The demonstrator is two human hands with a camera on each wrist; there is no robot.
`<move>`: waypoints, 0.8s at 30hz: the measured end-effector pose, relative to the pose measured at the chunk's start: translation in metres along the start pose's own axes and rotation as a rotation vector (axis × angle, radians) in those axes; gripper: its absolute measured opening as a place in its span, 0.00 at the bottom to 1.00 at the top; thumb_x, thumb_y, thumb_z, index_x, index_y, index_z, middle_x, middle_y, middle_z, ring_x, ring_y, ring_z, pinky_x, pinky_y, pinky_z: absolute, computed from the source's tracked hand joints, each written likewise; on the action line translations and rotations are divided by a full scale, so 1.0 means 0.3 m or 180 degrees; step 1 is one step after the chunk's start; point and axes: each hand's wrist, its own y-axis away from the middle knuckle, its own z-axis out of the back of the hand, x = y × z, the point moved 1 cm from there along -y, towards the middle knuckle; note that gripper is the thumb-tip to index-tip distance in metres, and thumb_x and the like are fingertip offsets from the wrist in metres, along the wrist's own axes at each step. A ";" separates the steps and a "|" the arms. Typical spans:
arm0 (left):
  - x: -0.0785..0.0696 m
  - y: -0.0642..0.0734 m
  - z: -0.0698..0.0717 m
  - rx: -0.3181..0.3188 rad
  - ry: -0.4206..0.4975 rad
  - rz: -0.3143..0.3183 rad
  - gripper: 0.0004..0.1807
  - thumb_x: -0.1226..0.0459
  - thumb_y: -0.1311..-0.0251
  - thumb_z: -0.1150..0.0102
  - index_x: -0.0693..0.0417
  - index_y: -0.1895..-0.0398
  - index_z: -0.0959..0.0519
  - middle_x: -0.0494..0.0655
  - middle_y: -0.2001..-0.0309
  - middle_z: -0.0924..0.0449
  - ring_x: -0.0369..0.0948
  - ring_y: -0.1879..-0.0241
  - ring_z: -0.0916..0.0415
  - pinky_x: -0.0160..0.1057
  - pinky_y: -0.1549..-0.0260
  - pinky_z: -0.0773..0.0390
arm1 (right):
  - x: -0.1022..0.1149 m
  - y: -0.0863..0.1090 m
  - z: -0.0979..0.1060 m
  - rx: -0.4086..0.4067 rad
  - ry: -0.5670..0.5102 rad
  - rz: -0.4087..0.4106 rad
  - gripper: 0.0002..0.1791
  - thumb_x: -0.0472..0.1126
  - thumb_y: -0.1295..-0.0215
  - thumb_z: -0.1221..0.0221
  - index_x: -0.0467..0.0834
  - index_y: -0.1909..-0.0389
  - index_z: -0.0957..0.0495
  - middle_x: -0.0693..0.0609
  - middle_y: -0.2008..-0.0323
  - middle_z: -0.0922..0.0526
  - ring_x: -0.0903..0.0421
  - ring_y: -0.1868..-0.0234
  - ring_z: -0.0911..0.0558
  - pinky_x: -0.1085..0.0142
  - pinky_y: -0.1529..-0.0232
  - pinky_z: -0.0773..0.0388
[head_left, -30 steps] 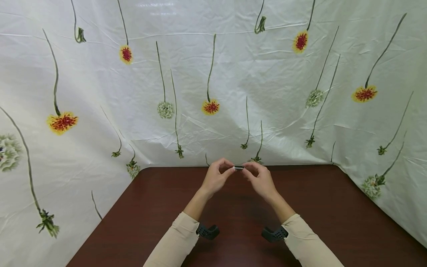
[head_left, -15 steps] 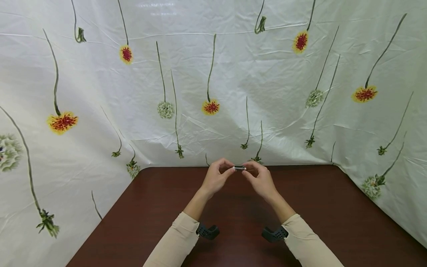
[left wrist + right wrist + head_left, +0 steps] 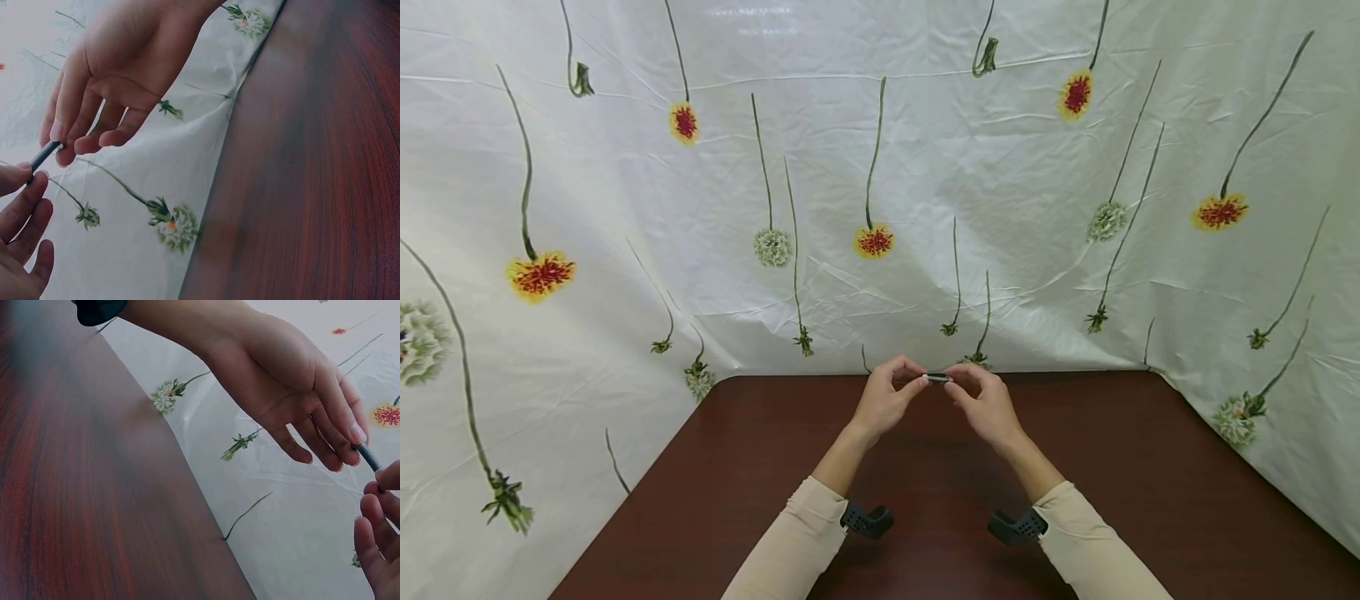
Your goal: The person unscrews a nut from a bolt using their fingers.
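Dark rod: your small dark grey rod (image 3: 937, 377) lies level between both hands, above the far edge of the worktop (image 3: 1150, 467), at 12 o'clock from you.
Left hand: your left hand (image 3: 883, 398) pinches the rod's left end with fingertips (image 3: 59, 134) curled.
Right hand: your right hand (image 3: 988, 404) pinches its right end.
Backdrop: flowered white cloth (image 3: 1000, 208) hangs behind the worktop.

Small dark rod (image 3: 937, 377): too small to identify, ends hidden by fingertips (image 3: 917, 382). Table (image 3: 1150, 467): near edge cut off.
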 end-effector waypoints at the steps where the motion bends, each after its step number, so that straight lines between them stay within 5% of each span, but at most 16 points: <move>1: 0.001 0.000 0.000 0.0002 0.0002 -0.0002 0.04 0.68 0.30 0.35 0.55 0.56 0.16 0.45 0.58 0.14 0.44 0.55 0.19 0.51 0.53 0.23 | 0.004 0.001 0.001 -0.0014 0.0018 -0.0024 0.10 0.26 0.29 0.39 0.27 0.50 0.19 0.34 0.58 0.14 0.38 0.59 0.14 0.55 0.59 0.17; 8: 0.000 0.000 -0.001 -0.0001 -0.0014 0.0039 0.04 0.67 0.30 0.35 0.56 0.55 0.17 0.45 0.58 0.14 0.43 0.56 0.19 0.50 0.53 0.22 | 0.000 -0.005 0.003 -0.0088 -0.0016 -0.0270 0.11 0.31 0.24 0.41 0.27 0.50 0.18 0.34 0.61 0.13 0.40 0.61 0.13 0.49 0.56 0.17; 15: -0.004 -0.003 0.000 0.0001 0.0052 -0.0011 0.04 0.67 0.30 0.35 0.56 0.56 0.16 0.46 0.58 0.13 0.44 0.56 0.19 0.50 0.53 0.23 | -0.003 -0.007 0.009 -0.0023 -0.0048 -0.0046 0.12 0.26 0.30 0.38 0.26 0.48 0.19 0.31 0.55 0.14 0.39 0.56 0.14 0.62 0.57 0.19; 24: -0.005 -0.003 -0.002 0.0001 0.0123 -0.0009 0.05 0.69 0.30 0.36 0.62 0.55 0.17 0.56 0.57 0.13 0.52 0.54 0.19 0.57 0.52 0.25 | -0.143 -0.037 -0.002 -0.0136 -0.0146 -0.0013 0.10 0.32 0.28 0.36 0.33 0.50 0.16 0.39 0.55 0.13 0.42 0.54 0.14 0.62 0.55 0.18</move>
